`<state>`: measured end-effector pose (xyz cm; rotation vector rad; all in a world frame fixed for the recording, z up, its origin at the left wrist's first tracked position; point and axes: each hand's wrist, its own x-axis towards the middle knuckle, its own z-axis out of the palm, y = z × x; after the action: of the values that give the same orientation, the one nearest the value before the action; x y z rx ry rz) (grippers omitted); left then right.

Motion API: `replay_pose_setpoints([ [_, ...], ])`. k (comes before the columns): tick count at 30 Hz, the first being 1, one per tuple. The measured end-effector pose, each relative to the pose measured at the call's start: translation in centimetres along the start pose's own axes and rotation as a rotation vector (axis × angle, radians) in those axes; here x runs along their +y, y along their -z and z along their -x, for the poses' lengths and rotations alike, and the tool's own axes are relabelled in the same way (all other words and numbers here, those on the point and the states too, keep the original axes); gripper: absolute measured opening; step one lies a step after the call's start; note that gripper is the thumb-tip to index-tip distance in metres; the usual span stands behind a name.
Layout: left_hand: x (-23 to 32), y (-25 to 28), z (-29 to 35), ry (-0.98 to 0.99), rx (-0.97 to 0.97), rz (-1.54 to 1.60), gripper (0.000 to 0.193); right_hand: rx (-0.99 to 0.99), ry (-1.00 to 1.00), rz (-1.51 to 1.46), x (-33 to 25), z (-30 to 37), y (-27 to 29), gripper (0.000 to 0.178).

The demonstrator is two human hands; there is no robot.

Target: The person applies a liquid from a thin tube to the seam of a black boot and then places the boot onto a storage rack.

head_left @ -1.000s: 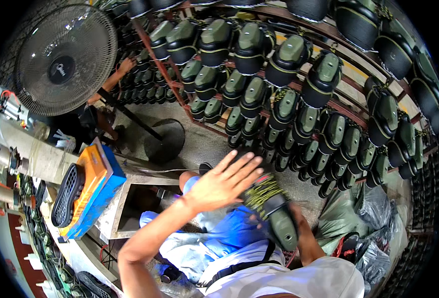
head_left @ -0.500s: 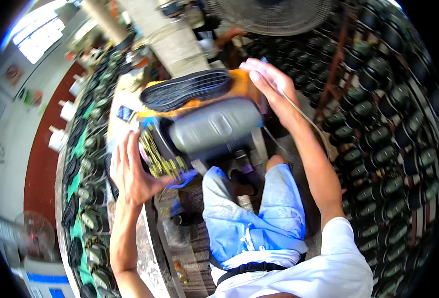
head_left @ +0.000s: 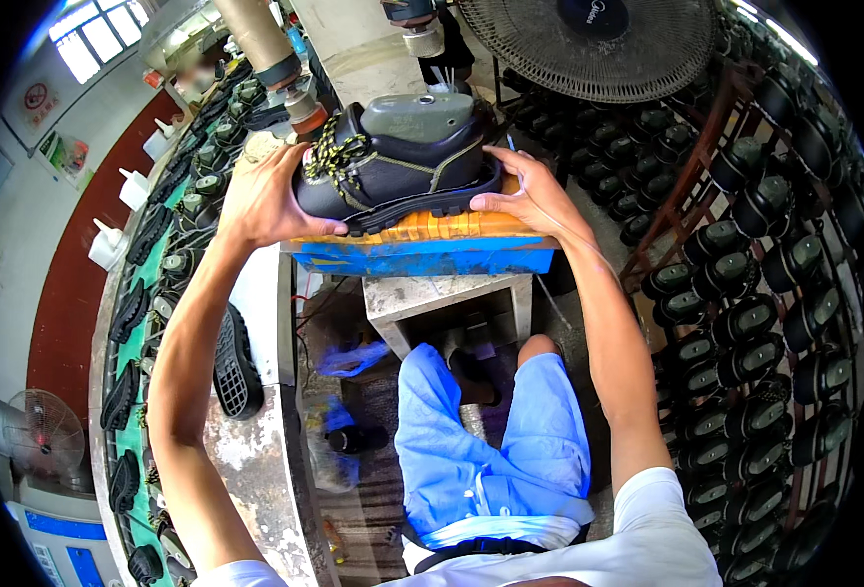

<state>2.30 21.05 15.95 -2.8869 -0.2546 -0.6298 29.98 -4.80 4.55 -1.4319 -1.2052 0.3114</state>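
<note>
A black shoe (head_left: 393, 176) with yellow-and-black laces stands upright on a black rubber sole (head_left: 422, 210), its toe to the left. A grey-green last (head_left: 417, 117) fills the shoe's opening. My left hand (head_left: 266, 196) is wrapped round the toe end, thumb low against the sole's edge. Round the heel end closes my right hand (head_left: 530, 191), its thumb on the sole's side. A thin cord runs along my right hand and forearm. Beneath the sole is an orange pad (head_left: 432, 229) on a blue block (head_left: 432, 258).
Another black sole (head_left: 236, 367) lies on the worn bench at left. Beyond it runs a green conveyor (head_left: 163, 323) with shoes and soles. Shoe racks (head_left: 735, 323) fill the right side. A large fan (head_left: 598, 49) stands ahead, near a cylindrical machine head (head_left: 422, 39).
The shoe has swung from a tilted, blurred position nearer me to upright on the sole. My left hand has moved forward and up to the toe; my right hand has closed on the heel.
</note>
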Motion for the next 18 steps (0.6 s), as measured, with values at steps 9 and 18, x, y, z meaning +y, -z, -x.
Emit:
replay_pose_setpoints([
  [9,-0.9,-2.2,-0.6,-0.01,-0.056,0.122,0.118,-0.077,-0.074,-0.071,-0.6,-0.9,0.4,0.084],
  [18,-0.5,-2.0,-1.5,0.032,-0.116,0.133,0.125,-0.129,-0.107,-0.039,-0.4,-1.8,0.2,0.081],
])
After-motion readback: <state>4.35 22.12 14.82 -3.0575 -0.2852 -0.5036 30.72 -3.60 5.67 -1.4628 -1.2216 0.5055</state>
